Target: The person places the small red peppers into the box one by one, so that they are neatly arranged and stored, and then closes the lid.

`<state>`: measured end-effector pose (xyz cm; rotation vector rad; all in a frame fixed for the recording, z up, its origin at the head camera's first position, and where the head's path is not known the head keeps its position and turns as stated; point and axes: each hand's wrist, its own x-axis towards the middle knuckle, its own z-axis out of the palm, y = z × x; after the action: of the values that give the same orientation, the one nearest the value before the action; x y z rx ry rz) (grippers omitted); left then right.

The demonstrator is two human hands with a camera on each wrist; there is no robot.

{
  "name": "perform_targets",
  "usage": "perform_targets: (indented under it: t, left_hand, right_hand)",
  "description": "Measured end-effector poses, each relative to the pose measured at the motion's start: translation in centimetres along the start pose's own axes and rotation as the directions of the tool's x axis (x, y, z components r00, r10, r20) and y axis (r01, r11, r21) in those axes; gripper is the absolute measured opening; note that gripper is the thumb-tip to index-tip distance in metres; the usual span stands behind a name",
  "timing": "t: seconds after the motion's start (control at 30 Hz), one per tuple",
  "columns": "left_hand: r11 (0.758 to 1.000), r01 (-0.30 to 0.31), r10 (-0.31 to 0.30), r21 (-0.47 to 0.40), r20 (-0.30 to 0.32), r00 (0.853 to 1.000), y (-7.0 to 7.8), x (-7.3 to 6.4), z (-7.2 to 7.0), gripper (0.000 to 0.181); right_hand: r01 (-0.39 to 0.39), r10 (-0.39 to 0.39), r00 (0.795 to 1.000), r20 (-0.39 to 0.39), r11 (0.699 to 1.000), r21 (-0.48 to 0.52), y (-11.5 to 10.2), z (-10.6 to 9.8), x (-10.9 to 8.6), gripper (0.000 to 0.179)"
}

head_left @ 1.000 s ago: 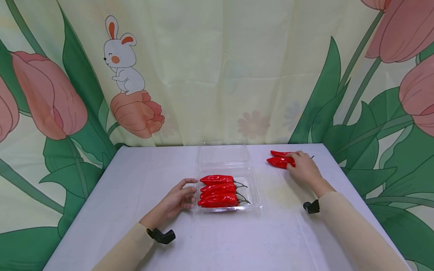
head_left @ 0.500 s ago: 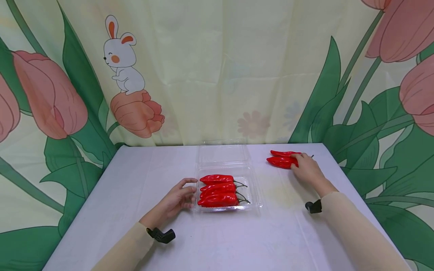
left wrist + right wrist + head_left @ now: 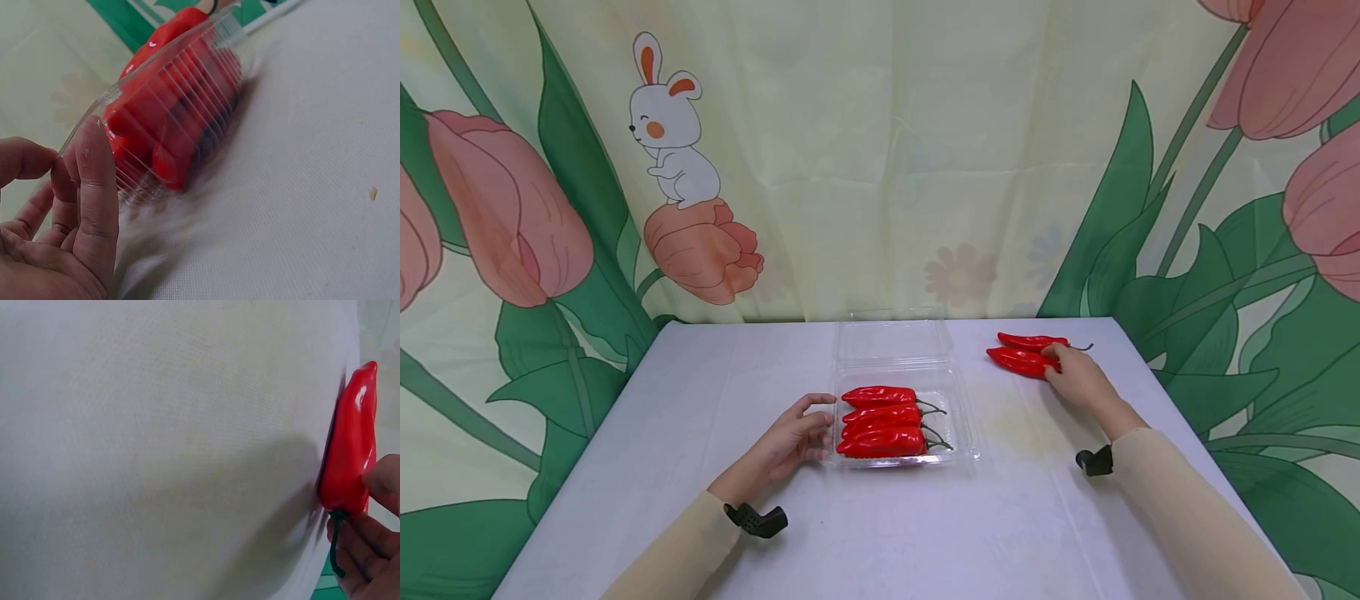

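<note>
A clear plastic clamshell box (image 3: pixel 966 417) stands open on the table, its lid (image 3: pixel 892 342) folded back. Several red peppers (image 3: pixel 883 443) lie side by side in its base, stems to the right. My left hand (image 3: pixel 793 437) is at the left side of the box; in the left wrist view, fingers (image 3: pixel 97 194) pinch its rim. At the far right, my right hand (image 3: pixel 1082 383) grips a red pepper (image 3: pixel 1018 361) near the stem end, thumb on one side and fingers beneath, as the right wrist view shows. Another red pepper (image 3: pixel 1030 341) lies just behind it, partly covered by the hand.
A white cloth covers the table (image 3: pixel 700 400). Behind its far edge hangs a printed curtain (image 3: pixel 850 167) with tulips and a rabbit. The raised lid lies between the box base and the curtain.
My right hand has shifted slightly right along the nearer pepper towards its stem, and that pepper has turned a little with its tip moving left. My left hand and the box stay put.
</note>
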<state>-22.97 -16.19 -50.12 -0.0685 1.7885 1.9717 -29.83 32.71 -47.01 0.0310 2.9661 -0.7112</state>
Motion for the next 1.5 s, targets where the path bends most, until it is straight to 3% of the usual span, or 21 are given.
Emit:
perform_targets:
  t: [0.37,0.67,1.0,1.5]
  left_hand:
    - [1.0,0.001,-0.001,-0.001,0.018,1.0,-0.2,0.0,-0.2,0.051]
    - [1.0,0.0,0.0,-0.002,0.01,1.0,-0.1,0.1,-0.1,0.05]
    - [1.0,-0.002,0.002,-0.007,0.008,1.0,-0.1,0.0,-0.1,0.051]
    - [1.0,0.009,-0.009,-0.029,-0.007,1.0,-0.1,0.2,0.1,0.048]
  right_hand:
    - [0.002,-0.002,1.0,-0.007,0.999,0.04,0.7,0.5,0.0,0.057]
    - [-0.024,0.022,1.0,0.013,0.986,0.164,1.3,0.2,-0.1,0.06]
    - [-0.048,0.043,0.999,0.031,0.976,0.212,2.0,0.4,0.2,0.059]
    - [-0.013,0.009,1.0,0.015,0.972,0.234,0.4,-0.1,-0.7,0.052]
